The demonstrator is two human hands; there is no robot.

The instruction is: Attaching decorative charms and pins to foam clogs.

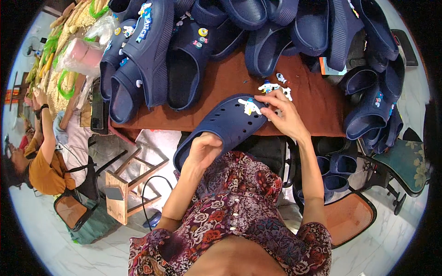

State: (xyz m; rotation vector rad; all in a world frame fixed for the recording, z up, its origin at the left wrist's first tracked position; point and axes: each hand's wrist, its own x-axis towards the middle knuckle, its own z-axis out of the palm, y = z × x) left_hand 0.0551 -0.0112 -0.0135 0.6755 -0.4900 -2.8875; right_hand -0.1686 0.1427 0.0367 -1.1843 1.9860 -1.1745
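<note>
A navy clog (pixel 230 120) with round holes is held over the near edge of the table, its toe pointing to the upper right. My left hand (pixel 202 149) reaches into the foot opening and grips the clog there, its fingers partly hidden inside. A white cartoon charm (pixel 250 106) with blue and yellow details sits on the clog's toe. At the charm's right edge, my right hand (pixel 283 115) closes its thumb and forefinger. Something pale shows among its other fingers, too covered to name. Just beyond that hand, loose white charms (pixel 268 86) lie on the brown cloth.
Navy clogs (pixel 186 69) crowd the table's far side, several with charms on. The brown tablecloth (pixel 221 76) ends just before me. More clogs (pixel 368 119) hang at the right, near an office chair (pixel 400 161). A wooden stool (pixel 117 195) and another person (pixel 48 161) are at the left.
</note>
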